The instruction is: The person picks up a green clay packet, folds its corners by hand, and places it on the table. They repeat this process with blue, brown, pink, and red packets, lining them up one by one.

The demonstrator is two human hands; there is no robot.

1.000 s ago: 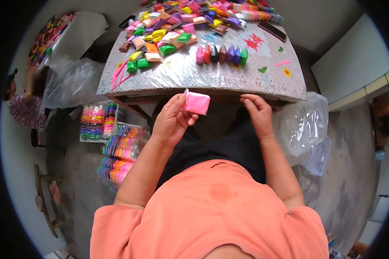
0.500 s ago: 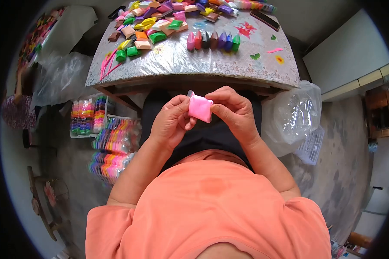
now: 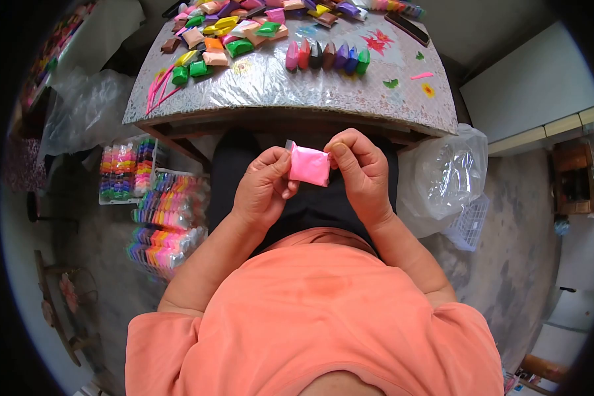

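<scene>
Between my hands, above my lap, is a small bright pink packet [image 3: 309, 165], apparently soft clay in a clear wrapper. My left hand [image 3: 263, 185] is closed on its left side, thumb against the clear end of the wrapper. The thumb and fingers of my right hand [image 3: 360, 173] pinch the wrapper at the upper right edge. Ahead on the table, upright packets in several colours [image 3: 328, 58] form a row. Behind and to their left lies a heap of coloured packets [image 3: 237, 30].
The table [image 3: 264, 92] has a patterned cover. Pink strips [image 3: 158, 92] lie at its left edge, a phone [image 3: 407, 29] at the far right. Trays of coloured packets [image 3: 168, 204] stand on the floor at left. A clear plastic bag [image 3: 445, 178] and white basket [image 3: 468, 224] are at right.
My right thumb has moved off the packet's front, and that hand now pinches the upper right edge. The packet shows wider and flatter. My left hand keeps its hold.
</scene>
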